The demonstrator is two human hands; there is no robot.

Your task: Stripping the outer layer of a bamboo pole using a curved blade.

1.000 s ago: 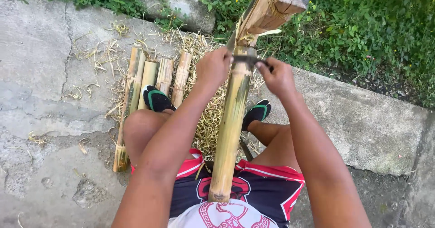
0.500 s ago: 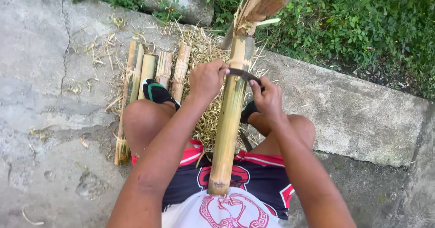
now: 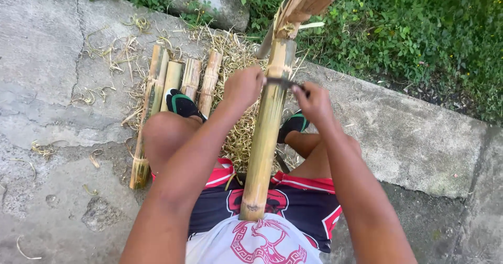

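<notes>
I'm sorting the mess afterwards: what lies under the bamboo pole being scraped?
Under the bamboo pole lies a heap of pale shavings on the concrete, between two sandalled feet. What sits directly beneath its lower half is covered by the pole and the person's shorts.

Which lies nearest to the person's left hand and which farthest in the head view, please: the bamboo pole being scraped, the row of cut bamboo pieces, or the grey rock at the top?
1. Bamboo pole, just right of the left hand.
2. Cut bamboo pieces, on the concrete to its left.
3. Grey rock, beyond, beside the grass.
</notes>
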